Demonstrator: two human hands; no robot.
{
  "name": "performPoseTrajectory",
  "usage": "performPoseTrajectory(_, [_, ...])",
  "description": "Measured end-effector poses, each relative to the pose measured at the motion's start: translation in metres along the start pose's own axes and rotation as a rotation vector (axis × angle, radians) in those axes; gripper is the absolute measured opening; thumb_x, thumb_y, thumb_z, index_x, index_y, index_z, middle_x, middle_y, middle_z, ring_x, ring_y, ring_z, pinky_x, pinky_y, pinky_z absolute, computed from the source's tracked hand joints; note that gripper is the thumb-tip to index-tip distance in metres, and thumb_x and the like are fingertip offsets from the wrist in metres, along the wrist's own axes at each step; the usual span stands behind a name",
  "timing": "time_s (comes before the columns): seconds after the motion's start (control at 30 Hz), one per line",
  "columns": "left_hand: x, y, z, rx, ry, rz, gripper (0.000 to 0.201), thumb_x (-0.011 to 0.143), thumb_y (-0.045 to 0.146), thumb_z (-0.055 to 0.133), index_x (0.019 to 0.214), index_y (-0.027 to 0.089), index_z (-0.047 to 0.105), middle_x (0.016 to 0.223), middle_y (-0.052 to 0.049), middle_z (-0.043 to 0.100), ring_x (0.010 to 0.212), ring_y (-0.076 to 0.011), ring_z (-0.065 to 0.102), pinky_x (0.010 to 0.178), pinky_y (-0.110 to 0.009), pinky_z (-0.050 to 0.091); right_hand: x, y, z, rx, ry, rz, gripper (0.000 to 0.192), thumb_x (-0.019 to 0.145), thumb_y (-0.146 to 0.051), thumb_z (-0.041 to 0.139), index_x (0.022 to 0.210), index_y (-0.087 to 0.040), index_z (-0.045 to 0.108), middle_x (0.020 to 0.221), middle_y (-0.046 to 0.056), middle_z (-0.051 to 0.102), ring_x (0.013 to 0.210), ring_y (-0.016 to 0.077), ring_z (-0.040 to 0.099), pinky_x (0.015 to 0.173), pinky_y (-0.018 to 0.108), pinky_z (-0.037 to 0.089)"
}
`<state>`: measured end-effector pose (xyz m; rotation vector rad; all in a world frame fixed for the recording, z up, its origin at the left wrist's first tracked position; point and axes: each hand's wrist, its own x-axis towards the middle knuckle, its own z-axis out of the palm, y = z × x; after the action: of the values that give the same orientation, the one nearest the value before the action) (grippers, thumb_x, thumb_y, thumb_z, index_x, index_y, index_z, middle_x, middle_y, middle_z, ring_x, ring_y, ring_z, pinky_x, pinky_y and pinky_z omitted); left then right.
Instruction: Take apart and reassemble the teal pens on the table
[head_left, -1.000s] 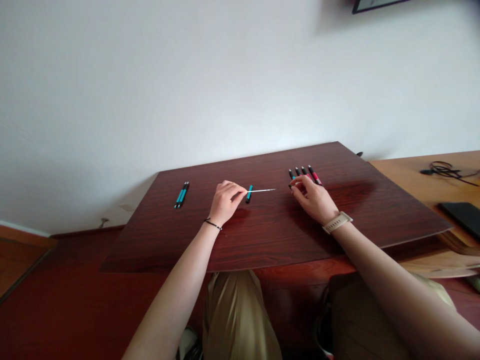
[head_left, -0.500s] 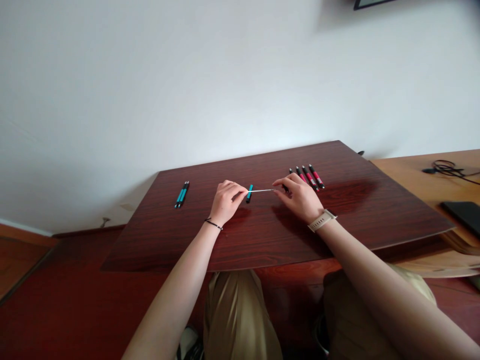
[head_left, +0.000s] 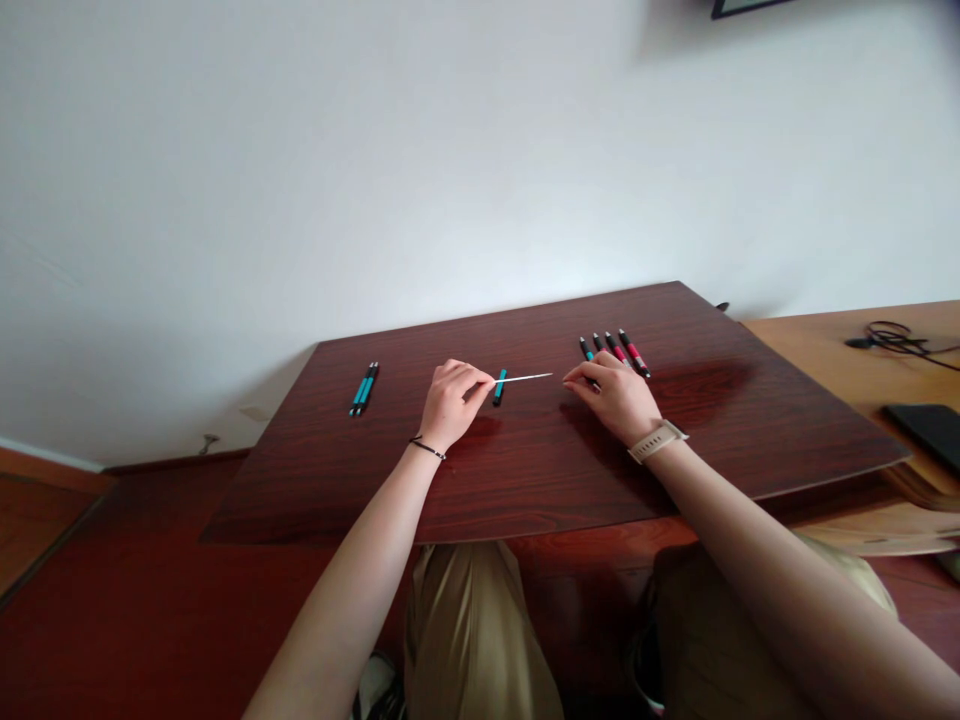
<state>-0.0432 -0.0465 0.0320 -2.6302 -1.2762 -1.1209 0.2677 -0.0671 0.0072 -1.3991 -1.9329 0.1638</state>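
On the dark wooden bench (head_left: 675, 440), the right hand (head_left: 615, 395) has drawn back from the white refill's (head_left: 529, 377) tip toward the red pens (head_left: 619, 350), fingers loose and empty. The left hand (head_left: 450, 400) stays pinched on the refill's near end beside the teal barrel (head_left: 499, 388) at frame centre. Bare wood lies open toward the front edge; two teal pens (head_left: 363, 388) lie at left.

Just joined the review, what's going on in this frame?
A person sits at a dark wooden table. Their left hand pinches one end of a thin white pen refill, with a teal pen barrel lying just by the fingers. The right hand rests on the table beside a row of red and teal pens, holding nothing visible. Two teal pens lie off to the left.
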Motion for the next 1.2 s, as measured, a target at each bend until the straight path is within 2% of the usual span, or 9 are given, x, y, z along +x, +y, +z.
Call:
performPoseTrajectory(0.2, [-0.001,0.011,0.009,0.188,-0.014,0.051,0.029,0.109,0.031,0.053,0.084,0.023,0.065,0.088,-0.007,0.072,0.096,-0.0261,0.060,0.090,-0.043,0.044,-0.017,0.016,-0.011,-0.034,0.005,0.006,0.018,0.102,-0.039,0.068,0.099,-0.027,0.081,0.102,0.007,0.070,0.087,0.0246,0.069,0.076,0.036,0.052])
performPoseTrajectory(0.4, [0.000,0.032,0.023,0.353,-0.164,0.155,0.028,0.109,0.025,0.045,0.094,0.021,0.067,0.095,-0.012,0.069,0.101,-0.0300,0.059,0.089,-0.046,0.042,-0.019,0.014,-0.007,-0.043,-0.036,-0.004,0.018,0.101,-0.040,0.068,0.101,-0.027,0.081,0.105,0.007,0.071,0.086,0.0244,0.069,0.075,0.036,0.052])
performPoseTrajectory(0.63, [0.002,0.047,0.027,0.482,-0.283,0.145,0.022,0.105,0.019,0.047,0.104,0.019,0.068,0.103,-0.016,0.068,0.107,-0.0339,0.058,0.091,-0.050,0.044,-0.015,0.014,-0.003,-0.027,-0.040,-0.007,0.018,0.101,-0.038,0.067,0.100,-0.026,0.081,0.103,0.008,0.071,0.086,0.0247,0.068,0.076,0.036,0.052])
performPoseTrajectory(0.7, [0.002,0.054,0.032,0.512,-0.295,0.104,0.019,0.104,0.019,0.049,0.105,0.017,0.068,0.105,-0.017,0.069,0.109,-0.0342,0.059,0.092,-0.050,0.045,-0.016,0.014,-0.002,-0.019,-0.038,-0.006,0.018,0.101,-0.038,0.067,0.100,-0.026,0.081,0.103,0.008,0.070,0.087,0.0245,0.068,0.076,0.036,0.052])
performPoseTrajectory(0.8, [0.003,0.066,0.045,0.524,-0.302,-0.041,0.014,0.101,0.017,0.055,0.105,0.016,0.068,0.106,-0.018,0.070,0.110,-0.0341,0.060,0.094,-0.048,0.046,-0.017,0.013,-0.002,-0.011,-0.040,-0.002,0.018,0.101,-0.038,0.067,0.101,-0.026,0.081,0.104,0.008,0.070,0.087,0.0242,0.068,0.077,0.036,0.052])
performPoseTrajectory(0.9, [0.007,0.080,0.059,0.523,-0.281,-0.202,0.016,0.100,0.013,0.052,0.104,0.011,0.068,0.103,-0.019,0.071,0.107,-0.0347,0.063,0.092,-0.048,0.047,-0.018,0.012,-0.004,-0.006,-0.041,-0.004,0.019,0.100,-0.038,0.066,0.100,-0.026,0.080,0.102,0.008,0.069,0.086,0.0243,0.068,0.075,0.035,0.052])
performPoseTrajectory(0.97, [0.010,0.088,0.067,0.511,-0.271,-0.261,0.019,0.100,0.009,0.050,0.106,0.010,0.068,0.103,-0.020,0.072,0.107,-0.0343,0.064,0.090,-0.046,0.048,-0.018,0.011,-0.005,0.000,-0.039,-0.005,0.019,0.100,-0.038,0.066,0.099,-0.026,0.080,0.102,0.008,0.070,0.085,0.0242,0.067,0.074,0.035,0.051])
performPoseTrajectory(1.2, [0.010,0.098,0.076,0.539,-0.247,-0.304,0.026,0.102,0.005,0.044,0.108,0.012,0.068,0.107,-0.019,0.074,0.109,-0.0298,0.065,0.093,-0.042,0.050,-0.017,0.011,-0.004,0.013,-0.033,-0.006,0.019,0.100,-0.039,0.066,0.099,-0.026,0.080,0.099,0.007,0.069,0.082,0.0230,0.066,0.070,0.033,0.049])
